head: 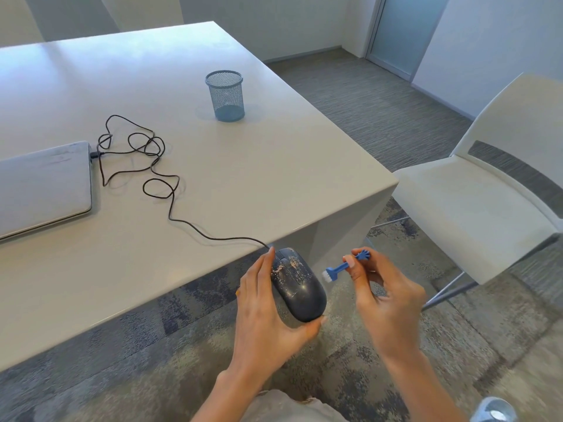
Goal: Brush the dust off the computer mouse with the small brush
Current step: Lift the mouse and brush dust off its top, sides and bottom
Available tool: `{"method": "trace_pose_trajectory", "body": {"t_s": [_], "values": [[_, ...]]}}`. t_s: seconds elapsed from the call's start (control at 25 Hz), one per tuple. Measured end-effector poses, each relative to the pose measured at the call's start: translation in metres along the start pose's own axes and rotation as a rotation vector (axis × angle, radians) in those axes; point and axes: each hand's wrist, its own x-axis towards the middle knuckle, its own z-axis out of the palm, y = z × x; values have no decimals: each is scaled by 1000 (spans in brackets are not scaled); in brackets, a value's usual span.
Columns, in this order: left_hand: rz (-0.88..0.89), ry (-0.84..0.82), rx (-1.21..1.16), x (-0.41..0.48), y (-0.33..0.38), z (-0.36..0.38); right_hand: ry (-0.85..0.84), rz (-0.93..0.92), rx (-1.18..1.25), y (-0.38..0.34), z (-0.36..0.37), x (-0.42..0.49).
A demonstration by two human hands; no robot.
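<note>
Left of frame: a closed grey slim laptop [42, 184] lies flat on the white glossy table [274, 166]. A thin black cable [158, 184] is plugged into its side, runs in loose loops across the tabletop and ends at the mouse. Upper centre: a blue wire-mesh pen cup [226, 95] stands upright.

Lower centre: the left hand [262, 312] grips the dark grey oval computer mouse [297, 284], fingers along its left flank, thumb curled round its rear end. The mouse is held just off the table's near edge, above the mottled grey carpet [152, 345]. Pale dust specks are scattered over its front half, around the buttons and wheel; the rear shell looks largely clean.

Just beside the mouse, not touching it, is the small blue plastic brush with white bristles [338, 268], bristles towards the mouse. The right hand [387, 303] pinches its handle between thumb and forefinger, the remaining fingers curled.

Right of frame: a white plastic chair [475, 214].
</note>
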Motion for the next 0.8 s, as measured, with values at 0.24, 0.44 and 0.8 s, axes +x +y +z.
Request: {"method": "trace_pose_trajectory", "body": {"t_s": [0.24,0.44,0.8], "values": [[0,-9,9,0,1,3,55,7,112,-11,-16,0],[-4,-5,-26,2,5,4,-54,-43,201,-41,-14,-14],[-2,20,-28,4,7,2,-37,-46,154,-25,0,-4]]}}
